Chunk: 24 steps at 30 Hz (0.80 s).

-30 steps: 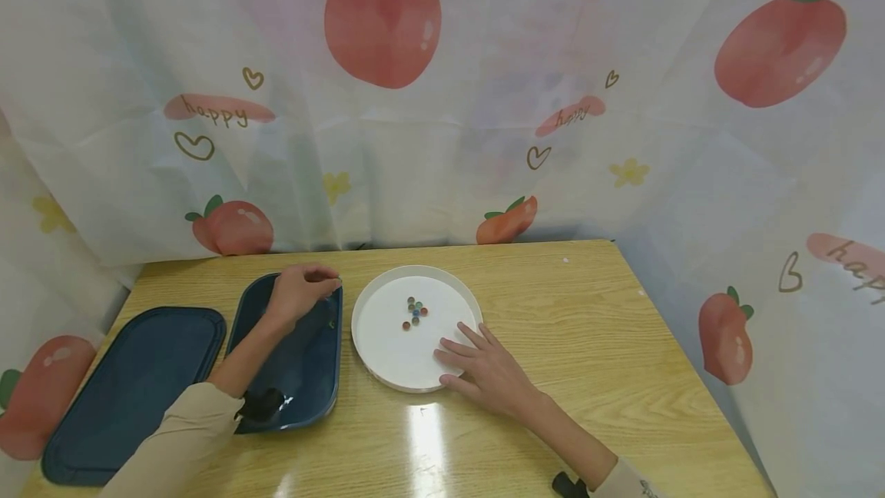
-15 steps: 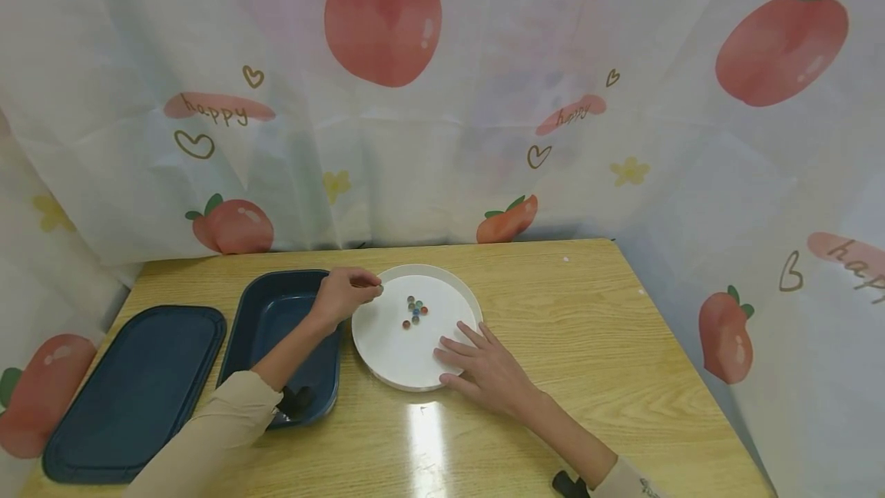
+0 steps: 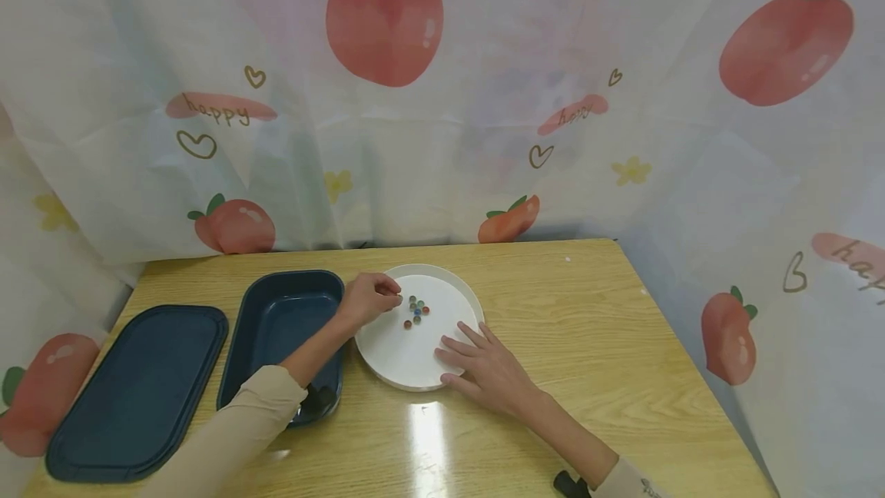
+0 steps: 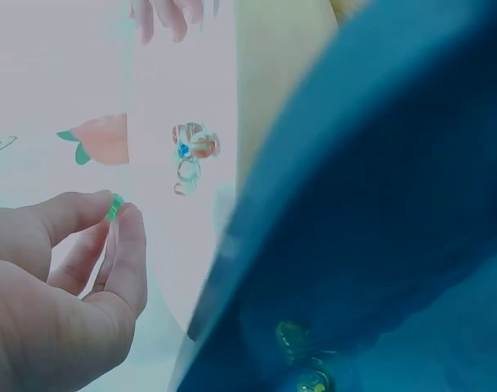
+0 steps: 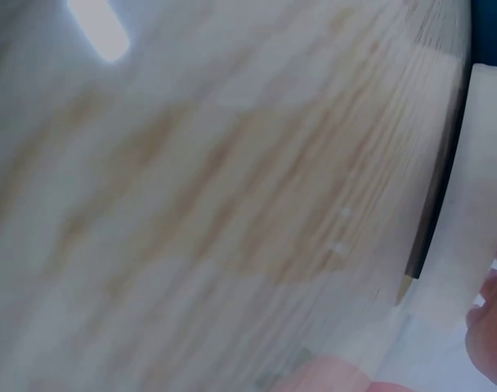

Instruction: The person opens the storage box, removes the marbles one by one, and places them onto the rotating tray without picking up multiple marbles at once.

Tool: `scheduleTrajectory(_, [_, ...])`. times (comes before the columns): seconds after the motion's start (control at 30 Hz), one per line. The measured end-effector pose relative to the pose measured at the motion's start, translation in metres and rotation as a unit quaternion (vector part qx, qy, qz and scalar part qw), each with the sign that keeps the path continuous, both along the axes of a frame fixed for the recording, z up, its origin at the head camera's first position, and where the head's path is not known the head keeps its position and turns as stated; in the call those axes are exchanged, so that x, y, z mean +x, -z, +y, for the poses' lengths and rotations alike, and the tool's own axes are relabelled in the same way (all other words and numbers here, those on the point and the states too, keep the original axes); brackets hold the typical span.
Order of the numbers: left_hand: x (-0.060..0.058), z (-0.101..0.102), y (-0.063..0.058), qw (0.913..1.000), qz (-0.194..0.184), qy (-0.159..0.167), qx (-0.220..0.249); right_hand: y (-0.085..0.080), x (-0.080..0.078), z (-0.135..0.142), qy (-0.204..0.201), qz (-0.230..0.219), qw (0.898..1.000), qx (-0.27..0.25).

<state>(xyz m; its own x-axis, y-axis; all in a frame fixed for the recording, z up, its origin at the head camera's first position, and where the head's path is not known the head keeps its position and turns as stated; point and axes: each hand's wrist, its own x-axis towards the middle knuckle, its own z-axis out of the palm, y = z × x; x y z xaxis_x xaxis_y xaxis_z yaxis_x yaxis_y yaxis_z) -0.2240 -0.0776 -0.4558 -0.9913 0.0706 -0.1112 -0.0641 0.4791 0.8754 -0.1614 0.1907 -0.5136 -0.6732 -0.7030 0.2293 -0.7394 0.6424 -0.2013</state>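
My left hand (image 3: 369, 300) pinches a green glass marble (image 4: 114, 207) between thumb and fingertips. It is over the left side of a round white tray (image 3: 394, 363). A small cluster of coloured marbles (image 3: 417, 312) lies on the tray, just right of those fingertips. Spread over the tray's right rim is my right hand (image 3: 489, 371), its fingers extended and holding nothing. Left of the white tray stands a deep dark-blue container (image 3: 276, 329), partly covered by my left forearm. The left wrist view shows marbles (image 4: 315, 380) inside the container.
A flat dark-blue lid or tray (image 3: 138, 390) lies on the wooden table (image 3: 581, 329), far left. A fruit-print curtain (image 3: 442, 144) hangs behind the table and at its sides. The container's raised wall (image 4: 265, 196) stands close beside my left hand.
From above the dark-blue container, my left hand has moved right to the white tray, near the marble cluster, holding a marble. The right hand stays in place on the rim.
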Motion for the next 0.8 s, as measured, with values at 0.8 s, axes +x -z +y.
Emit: scheduleTrajectory(0.8, [0.001, 0.027, -0.005, 0.9986, -0.031, -0.010, 0.043, -0.001, 0.001, -0.001, -0.011, 0.007, 1.000, -0.007])
